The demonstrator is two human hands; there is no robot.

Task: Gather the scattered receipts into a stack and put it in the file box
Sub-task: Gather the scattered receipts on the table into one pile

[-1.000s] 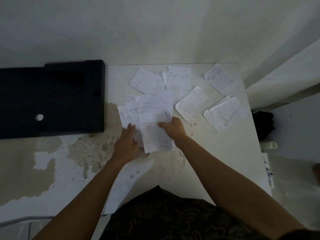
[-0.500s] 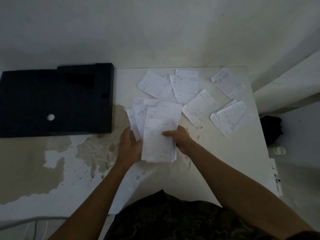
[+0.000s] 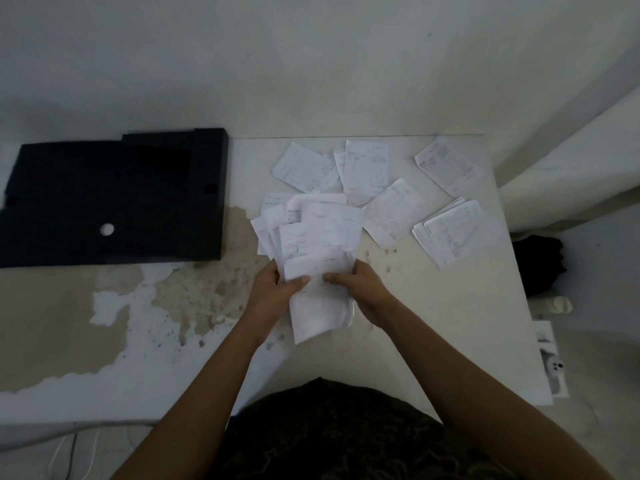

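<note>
White receipts [image 3: 318,233] (print too faint to read) form a loose bundle grasped by left hand [image 3: 273,292] and right hand [image 3: 360,285].

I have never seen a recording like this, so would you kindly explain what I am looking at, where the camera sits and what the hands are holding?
There is no machine here: a person works with bare hands. Every picture comes from one wide-angle camera worn on the person's head, looking down, so the arms enter from the bottom edge. The left hand and the right hand both grip an untidy bundle of receipts from either side, over a worn white table. More loose receipts lie scattered on the table beyond the hands, towards the wall. The black box at the left is probably the file box.
</note>
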